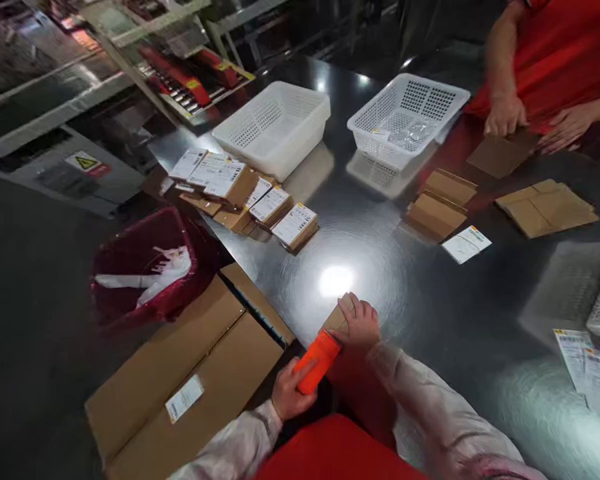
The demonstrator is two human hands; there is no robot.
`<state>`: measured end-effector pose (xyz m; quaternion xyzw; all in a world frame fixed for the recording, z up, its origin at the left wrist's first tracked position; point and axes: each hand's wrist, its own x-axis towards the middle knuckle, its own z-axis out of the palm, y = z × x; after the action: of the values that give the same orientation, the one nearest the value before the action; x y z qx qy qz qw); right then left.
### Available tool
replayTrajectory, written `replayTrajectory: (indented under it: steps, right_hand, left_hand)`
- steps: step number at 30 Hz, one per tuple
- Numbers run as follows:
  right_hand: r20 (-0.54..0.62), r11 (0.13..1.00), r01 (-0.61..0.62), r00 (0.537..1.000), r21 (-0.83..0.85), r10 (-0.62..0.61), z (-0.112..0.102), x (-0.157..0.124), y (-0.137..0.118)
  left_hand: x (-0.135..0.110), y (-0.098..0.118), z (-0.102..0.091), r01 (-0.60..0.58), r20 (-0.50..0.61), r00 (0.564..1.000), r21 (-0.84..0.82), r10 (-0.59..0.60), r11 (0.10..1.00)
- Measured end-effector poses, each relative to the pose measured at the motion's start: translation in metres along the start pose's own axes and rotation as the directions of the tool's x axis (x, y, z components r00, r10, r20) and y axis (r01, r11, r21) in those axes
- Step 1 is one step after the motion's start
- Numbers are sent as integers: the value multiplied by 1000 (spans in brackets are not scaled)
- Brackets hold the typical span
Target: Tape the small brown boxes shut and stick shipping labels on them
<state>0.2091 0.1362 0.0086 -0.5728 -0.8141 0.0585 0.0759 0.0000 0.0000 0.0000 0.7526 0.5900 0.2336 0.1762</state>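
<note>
My left hand (291, 393) is wrapped round a bright orange tape dispenser (319, 363) near the table's front edge. The dispenser's far end meets a small brown cardboard box (339, 319). My right hand (361, 323) grips that box from the right, fingers over its top and thumb near the dispenser. Part of the box is hidden under the fingers. Beyond my hands, to the left, small boxes with white labels (295, 225) lie piled along the table edge.
Two white baskets (300, 143) (403, 152) stand at the back of the steel table (380, 267). A co-worker's hands (507, 117) hold cardboard at right, near flat cartons (547, 208) and labels (466, 244). Left of the table are a large carton (180, 360) and a dark red bin (145, 233).
</note>
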Motion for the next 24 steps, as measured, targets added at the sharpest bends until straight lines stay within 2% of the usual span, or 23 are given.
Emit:
replayTrajectory:
  steps: [4, 6, 7, 10, 12, 14, 16, 18, 21, 22, 24]
  right_hand:
    - [44, 998, -34, 998, -61, 36, 3, -2, -20]
    - [89, 996, -25, 995, -88, 33, 1, -2, -27]
    - [114, 995, -16, 993, -98, 28, -1, -1, -29]
    - [171, 993, 2, 985, -120, 18, -8, 2, -36]
    - [192, 992, 17, 981, -129, 8, -10, 1, -45]
    - [207, 991, 48, 978, -122, -22, -9, -3, -60]
    - [207, 992, 84, 976, -99, -63, -4, -10, -77]
    - [190, 994, 91, 979, -65, -78, 1, -16, -91]
    - [167, 998, 33, 985, 45, -40, 3, -13, -97]
    - [182, 992, 2, 983, 123, -25, 2, -8, -94]
    - [302, 929, -97, 953, 357, -16, -2, 8, -81]
  left_hand:
    - [-12, -5, 12, 64, 25, 998, 18, -65, 998]
    - [-16, -1, 2, 137, 74, 987, 45, -140, 990]
    - [-20, 2, -7, 181, 132, 973, 64, -188, 981]
    - [-40, 9, -44, 288, 342, 885, 132, -316, 949]
    - [-60, 5, -63, 319, 419, 835, 158, -356, 935]
    - [-76, -4, -66, 353, 464, 794, 173, -392, 920]
    - [-81, -17, -54, 383, 490, 768, 164, -412, 909]
    - [-77, -30, -32, 388, 481, 785, 109, -390, 915]
    - [-68, -42, -6, 350, 371, 870, -4, -324, 937]
    - [-66, -43, -3, 333, 315, 899, -37, -305, 942]
    - [-59, -39, -9, 298, 205, 939, -87, -276, 951]
